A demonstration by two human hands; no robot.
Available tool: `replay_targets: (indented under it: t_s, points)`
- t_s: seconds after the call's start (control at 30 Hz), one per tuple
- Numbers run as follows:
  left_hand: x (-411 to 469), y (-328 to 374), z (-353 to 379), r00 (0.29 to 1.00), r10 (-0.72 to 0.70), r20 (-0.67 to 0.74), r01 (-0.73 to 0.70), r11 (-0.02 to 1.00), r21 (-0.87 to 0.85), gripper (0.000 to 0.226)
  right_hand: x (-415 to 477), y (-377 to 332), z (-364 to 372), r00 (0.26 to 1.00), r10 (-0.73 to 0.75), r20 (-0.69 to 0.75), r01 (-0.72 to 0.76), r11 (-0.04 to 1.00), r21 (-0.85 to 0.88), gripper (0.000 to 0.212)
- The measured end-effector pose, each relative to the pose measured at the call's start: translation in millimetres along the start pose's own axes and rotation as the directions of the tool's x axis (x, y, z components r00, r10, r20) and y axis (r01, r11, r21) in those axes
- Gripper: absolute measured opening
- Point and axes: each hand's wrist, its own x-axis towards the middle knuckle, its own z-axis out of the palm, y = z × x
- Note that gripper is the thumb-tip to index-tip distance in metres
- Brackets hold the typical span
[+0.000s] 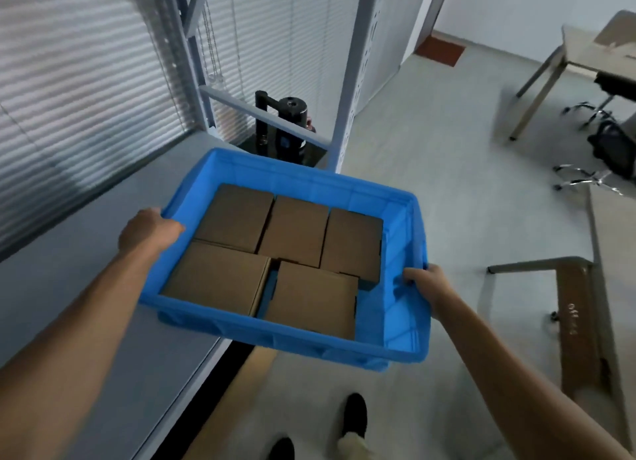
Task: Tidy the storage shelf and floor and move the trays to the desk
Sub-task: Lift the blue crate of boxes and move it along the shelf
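Note:
A blue plastic tray [406,325] hangs in the air in front of me, partly over the grey shelf board [113,253] and partly over the floor. Several flat brown cardboard boxes [296,229] lie side by side inside it. My left hand [148,230] grips the tray's left rim, fingers curled over the edge. My right hand [430,287] grips the right rim, thumb inside the tray. The tray tilts slightly, its far left corner higher.
Grey shelf uprights [354,81] rise behind the tray, with a black machine [289,125] on the floor beyond them. A desk [585,57] with office chairs [605,143] stands at the far right. A nearer desk [605,253] runs along the right edge. My feet [354,418] are below.

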Motion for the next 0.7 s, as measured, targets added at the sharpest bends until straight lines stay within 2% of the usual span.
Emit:
replay_targets:
  t_s: [0.07,0.17,0.3,0.37,0.43,0.57,0.7]
  points:
    - [-11.8,4.4,5.6,0.999,0.029,0.024,-0.028,0.998,-0.051,0.037,-16.3,16.4,-11.9,0.999,0.005,-0.039,-0.005,1.000,0.015,0.013]
    - [-37.5,19.8,23.8,0.995,0.091,0.046,-0.087,0.993,-0.083,0.034,-42.9,44.1,-40.2,0.992,0.048,-0.121,-0.042,0.998,0.052,0.009]
    - [-75.6,54.5,58.7,0.971,0.200,0.130,-0.194,0.979,-0.058,0.028,-77.4,90.0,-91.0,0.959,0.130,-0.253,-0.099,0.987,0.129,0.012]
    - [-94.7,71.0,74.9,0.955,0.242,0.173,-0.232,0.970,-0.079,0.029,-92.7,111.2,-114.3,0.943,0.157,-0.294,-0.115,0.981,0.156,0.025]
    - [-124.2,92.3,98.0,0.925,0.304,0.229,-0.292,0.953,-0.083,0.028,-114.4,140.9,-144.7,0.918,0.186,-0.350,-0.124,0.974,0.192,0.033]
    - [-197.5,138.0,146.9,0.852,0.418,0.315,-0.396,0.909,-0.134,0.030,-170.5,200.8,-202.8,0.845,0.253,-0.472,-0.139,0.955,0.262,0.022]
    - [-285.5,180.0,202.5,0.773,0.491,0.402,-0.458,0.870,-0.182,0.029,-228.6,269.2,-266.7,0.777,0.325,-0.539,-0.149,0.927,0.344,0.021]
